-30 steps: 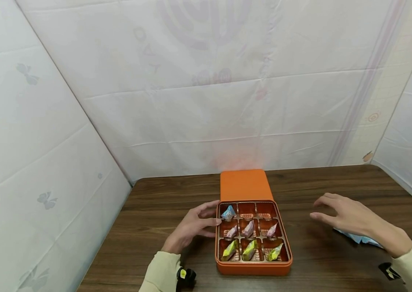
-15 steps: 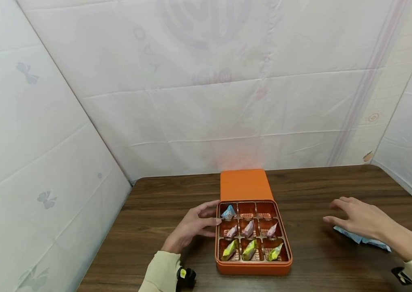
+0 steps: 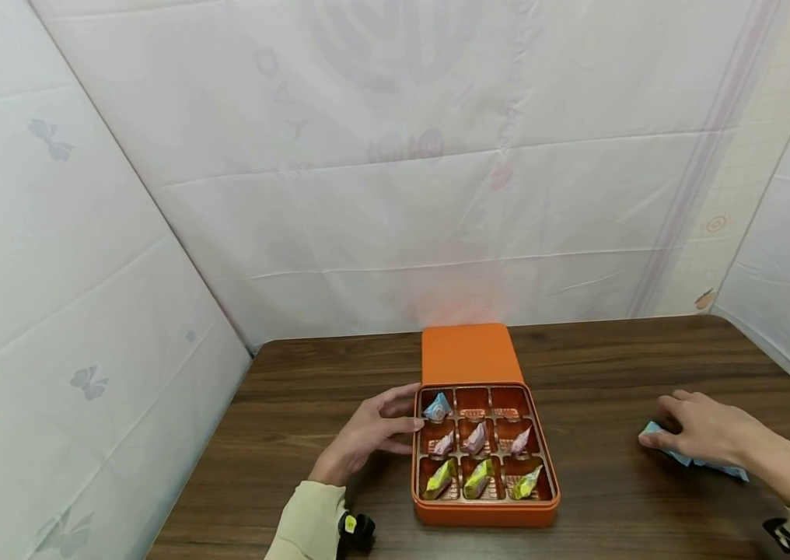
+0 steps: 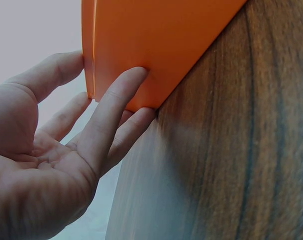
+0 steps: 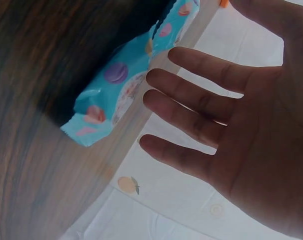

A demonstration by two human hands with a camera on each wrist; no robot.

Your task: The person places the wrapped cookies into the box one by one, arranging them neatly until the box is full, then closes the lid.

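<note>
Looking down, I find my right hand (image 3: 706,432) covering most of the blue packet (image 3: 654,430), so only its ends show. At 9 o'clock sits the orange box (image 3: 484,509) of wrapped sweets (image 3: 479,478). My left hand (image 3: 367,432) rests straight fingers (image 4: 116,102) against its side. My right fingers (image 5: 201,102) are spread just beside the packet; I cannot tell contact.

Makeshift recording booth, white printed sheets (image 3: 395,194) hung as walls, dark wooden table (image 3: 612,365) inside
</note>
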